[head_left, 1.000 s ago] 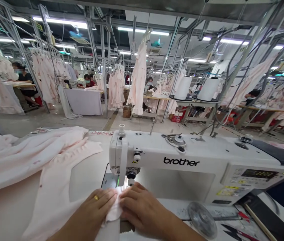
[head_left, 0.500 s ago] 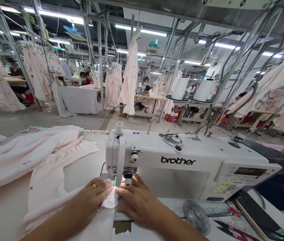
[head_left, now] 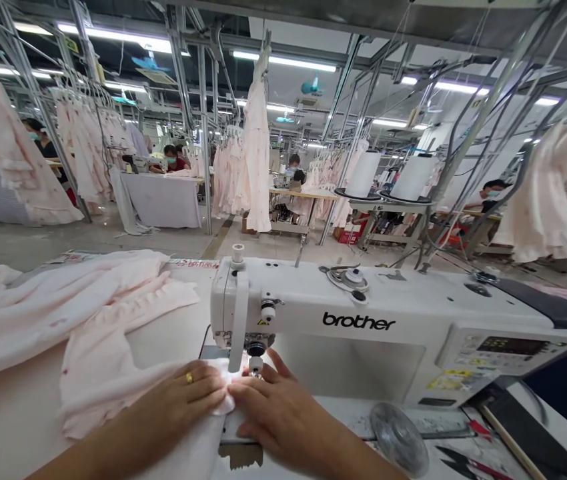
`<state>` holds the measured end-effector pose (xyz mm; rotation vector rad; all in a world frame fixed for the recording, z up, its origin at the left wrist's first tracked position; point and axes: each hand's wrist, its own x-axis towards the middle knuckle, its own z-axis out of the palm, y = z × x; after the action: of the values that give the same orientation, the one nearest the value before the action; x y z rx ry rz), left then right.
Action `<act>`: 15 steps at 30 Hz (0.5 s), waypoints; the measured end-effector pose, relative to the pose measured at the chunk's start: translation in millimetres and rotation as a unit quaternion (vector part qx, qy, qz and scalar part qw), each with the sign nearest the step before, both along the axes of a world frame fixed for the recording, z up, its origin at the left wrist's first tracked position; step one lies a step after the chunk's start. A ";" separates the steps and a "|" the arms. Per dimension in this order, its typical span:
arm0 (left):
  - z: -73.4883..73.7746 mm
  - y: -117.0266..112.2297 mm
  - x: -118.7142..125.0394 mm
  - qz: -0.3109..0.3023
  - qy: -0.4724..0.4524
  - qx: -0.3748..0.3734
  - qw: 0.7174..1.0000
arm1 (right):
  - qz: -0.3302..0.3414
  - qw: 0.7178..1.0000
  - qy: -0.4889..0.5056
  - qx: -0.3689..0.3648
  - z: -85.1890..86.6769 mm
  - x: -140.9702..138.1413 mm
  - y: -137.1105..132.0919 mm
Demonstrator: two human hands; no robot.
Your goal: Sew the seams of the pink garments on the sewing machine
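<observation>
A pale pink garment piece (head_left: pixel 98 350) with a ruffled end spreads over the left of the sewing table, and its edge runs under the head of a white Brother sewing machine (head_left: pixel 303 317). Beside the lit needle area, my left hand (head_left: pixel 183 400), with a gold ring, is closed over the cloth; its thumb is hidden. My right hand (head_left: pixel 283 413) lies to the right, fingers spread and thumb apart, its forefinger tip pressing the small white-lit cloth edge (head_left: pixel 226 404). The machine's hanging white strap (head_left: pixel 238 327) partly covers the needle.
A clear round dish (head_left: pixel 398 440) and thread snips (head_left: pixel 468 463) lie right of my right arm. Two white thread cones (head_left: pixel 363 175) stand behind the machine. Pale pink garments (head_left: pixel 256 143) hang beyond, where several people sit at other machines.
The cloth between my hands has shifted forward toward the needle, and less of its edge shows. Both hands have moved slightly. A green strip by the needle no longer shows.
</observation>
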<state>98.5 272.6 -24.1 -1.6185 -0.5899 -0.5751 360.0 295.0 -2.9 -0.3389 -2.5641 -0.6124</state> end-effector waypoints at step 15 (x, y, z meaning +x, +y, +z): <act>0.7 0.0 3.2 0.033 -0.025 0.000 0.999 | 0.001 0.996 0.082 0.018 -1.2 -0.4 2.0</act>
<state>101.7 272.7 -23.3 -1.5825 -0.6776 -0.5671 359.6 297.0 -4.1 -0.3581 -2.3940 -0.6047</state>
